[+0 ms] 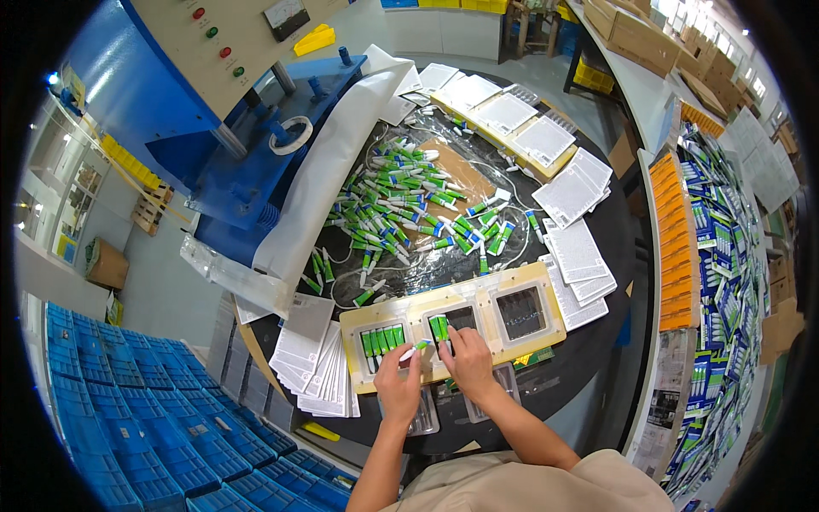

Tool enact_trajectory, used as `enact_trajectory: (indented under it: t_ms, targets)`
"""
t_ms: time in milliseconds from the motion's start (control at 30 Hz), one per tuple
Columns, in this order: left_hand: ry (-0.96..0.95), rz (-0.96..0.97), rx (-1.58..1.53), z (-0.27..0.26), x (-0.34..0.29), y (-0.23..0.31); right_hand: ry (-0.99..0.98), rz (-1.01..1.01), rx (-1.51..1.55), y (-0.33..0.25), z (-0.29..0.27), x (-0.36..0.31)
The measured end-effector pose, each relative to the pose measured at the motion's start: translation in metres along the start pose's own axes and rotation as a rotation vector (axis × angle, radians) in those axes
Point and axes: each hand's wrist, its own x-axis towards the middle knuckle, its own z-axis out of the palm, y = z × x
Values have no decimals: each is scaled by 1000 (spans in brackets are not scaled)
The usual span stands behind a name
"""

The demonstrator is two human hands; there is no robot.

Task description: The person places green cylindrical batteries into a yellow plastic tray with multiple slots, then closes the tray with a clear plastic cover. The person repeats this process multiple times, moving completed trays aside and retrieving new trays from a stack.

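Observation:
A pale yellow tray fixture with three square windows lies in front of me. Its left window holds a row of several small green-and-white tubes. My left hand pinches a tube between thumb and fingers, just above the bar between the left and middle windows. My right hand reaches over the middle window, fingers closed at green tubes standing along its left side; the fingertips partly hide them. The right window shows a clear plastic blister over a dark surface.
Beyond the fixture lies a heap of loose tubes. Printed cards are stacked at left and right. A second fixture with cards stands farther back. A blue press machine stands left, blue crates lower left, orange bins right.

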Motion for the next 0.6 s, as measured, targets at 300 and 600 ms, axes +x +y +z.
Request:
enact_trajectory:
  t_ms: [300,600]
  targets:
    - [39,3,-7,0,7,8,-109,11,-61,-1,-11,3]
    - [36,43,-25,-2,7,4,-174,-66,102,2,-15,11]
